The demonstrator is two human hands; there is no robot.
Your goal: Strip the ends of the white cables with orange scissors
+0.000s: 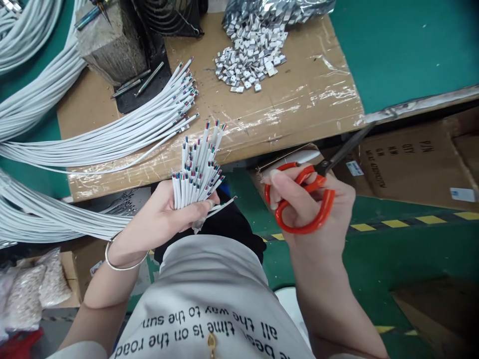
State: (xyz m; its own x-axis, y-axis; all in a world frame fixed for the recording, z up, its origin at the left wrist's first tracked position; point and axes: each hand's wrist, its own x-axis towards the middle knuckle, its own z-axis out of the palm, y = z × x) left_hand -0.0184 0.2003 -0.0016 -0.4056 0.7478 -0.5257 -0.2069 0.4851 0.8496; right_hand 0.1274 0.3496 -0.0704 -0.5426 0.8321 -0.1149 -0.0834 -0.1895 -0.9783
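My left hand (183, 212) is wrapped round a bundle of white cables (196, 169) whose cut ends point up and show small coloured wires inside. Over the floor to the right, my right hand (310, 204) holds scissors (305, 229) by their red handles, the dark blades pointing away to the upper right. Blades and cable bundle are well apart. On the table behind the left hand lies another bundle of white cables (149, 122), its stripped tips fanned to the right.
A heap of small white and metal connectors (250, 55) spills from a plastic bag (299, 10) onto the cardboard-covered table (310, 85). At the back left stand a worn block (112, 42) and a black fan (172, 15). Cardboard boxes (407, 164) sit below the table's right side.
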